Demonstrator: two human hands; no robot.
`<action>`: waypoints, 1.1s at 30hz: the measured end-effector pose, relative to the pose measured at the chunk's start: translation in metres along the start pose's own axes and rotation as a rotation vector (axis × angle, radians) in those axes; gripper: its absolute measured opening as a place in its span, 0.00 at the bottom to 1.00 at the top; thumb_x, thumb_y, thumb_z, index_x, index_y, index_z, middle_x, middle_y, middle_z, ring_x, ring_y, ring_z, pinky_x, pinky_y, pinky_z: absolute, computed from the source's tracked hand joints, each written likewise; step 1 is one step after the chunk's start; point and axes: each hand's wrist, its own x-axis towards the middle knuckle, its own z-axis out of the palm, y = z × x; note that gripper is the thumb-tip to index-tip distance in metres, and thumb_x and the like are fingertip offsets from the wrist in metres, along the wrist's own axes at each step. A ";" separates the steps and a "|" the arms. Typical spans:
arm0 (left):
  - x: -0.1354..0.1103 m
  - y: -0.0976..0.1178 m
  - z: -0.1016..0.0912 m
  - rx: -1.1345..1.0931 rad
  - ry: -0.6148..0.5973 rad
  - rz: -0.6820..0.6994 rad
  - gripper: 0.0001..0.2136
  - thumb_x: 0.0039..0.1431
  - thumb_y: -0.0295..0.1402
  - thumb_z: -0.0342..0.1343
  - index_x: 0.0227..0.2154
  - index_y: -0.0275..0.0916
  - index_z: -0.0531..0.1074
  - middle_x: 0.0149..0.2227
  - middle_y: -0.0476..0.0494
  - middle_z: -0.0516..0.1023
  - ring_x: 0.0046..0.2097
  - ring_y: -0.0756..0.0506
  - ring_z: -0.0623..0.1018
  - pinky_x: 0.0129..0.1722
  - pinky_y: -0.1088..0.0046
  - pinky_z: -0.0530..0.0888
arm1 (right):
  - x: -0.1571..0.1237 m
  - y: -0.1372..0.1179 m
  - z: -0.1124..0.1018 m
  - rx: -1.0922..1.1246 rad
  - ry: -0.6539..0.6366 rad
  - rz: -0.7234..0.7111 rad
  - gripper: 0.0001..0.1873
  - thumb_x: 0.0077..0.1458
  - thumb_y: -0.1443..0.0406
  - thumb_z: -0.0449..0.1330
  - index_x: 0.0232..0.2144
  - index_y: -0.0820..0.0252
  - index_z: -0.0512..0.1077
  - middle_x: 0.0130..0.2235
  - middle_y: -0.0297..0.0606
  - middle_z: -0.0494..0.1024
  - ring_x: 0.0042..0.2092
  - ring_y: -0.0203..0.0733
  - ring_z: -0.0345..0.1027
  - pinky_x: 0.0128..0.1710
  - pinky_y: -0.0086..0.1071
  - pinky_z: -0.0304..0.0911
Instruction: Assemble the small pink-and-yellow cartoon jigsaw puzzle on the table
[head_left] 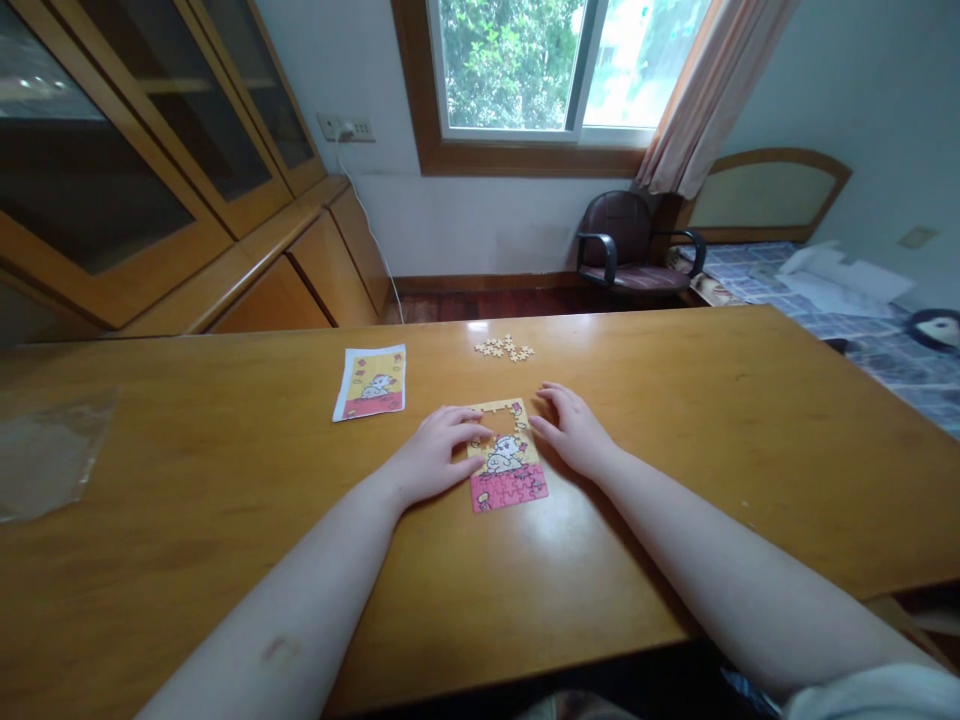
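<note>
A partly assembled jigsaw puzzle (510, 485) lies flat on the wooden table, pink below and yellow above, with a white cartoon animal in the middle. Its upper part has a gap where the table shows through. My left hand (442, 450) rests over the puzzle's left edge, fingers spread and reaching towards the gap. At the upper right edge is my right hand (571, 428), fingers loosely apart and nothing visible in them. Beyond the puzzle sits a small heap of loose puzzle pieces (504, 348), pale side up. The matching picture sheet (373, 383) lies to the left.
The table (675, 400) carries a clear plastic bag (52, 455) at its far left. Behind it stand a glass-doored cabinet (247, 260) on the left, an office chair (630, 240), and a bed (840, 290) on the right. A white cord (367, 215) hangs from the wall socket.
</note>
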 end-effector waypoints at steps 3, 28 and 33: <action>0.001 -0.004 0.001 -0.003 0.055 -0.034 0.15 0.58 0.39 0.53 0.46 0.44 0.75 0.55 0.42 0.70 0.58 0.38 0.66 0.59 0.54 0.63 | 0.020 0.009 0.008 -0.081 0.027 0.098 0.32 0.58 0.50 0.53 0.58 0.64 0.61 0.65 0.52 0.54 0.65 0.52 0.47 0.64 0.45 0.45; 0.004 -0.005 0.001 -0.058 0.157 -0.096 0.10 0.57 0.35 0.53 0.39 0.42 0.77 0.51 0.41 0.73 0.54 0.40 0.70 0.57 0.56 0.66 | 0.147 -0.004 0.036 -0.447 -0.299 -0.041 0.32 0.64 0.53 0.40 0.66 0.58 0.47 0.69 0.43 0.43 0.68 0.53 0.34 0.64 0.51 0.36; 0.006 -0.006 0.001 -0.099 0.172 -0.103 0.11 0.57 0.37 0.53 0.39 0.43 0.77 0.51 0.42 0.73 0.54 0.40 0.71 0.58 0.57 0.65 | 0.082 0.020 0.005 -0.476 -0.320 -0.026 0.33 0.63 0.52 0.40 0.67 0.56 0.46 0.69 0.39 0.43 0.69 0.51 0.34 0.65 0.50 0.37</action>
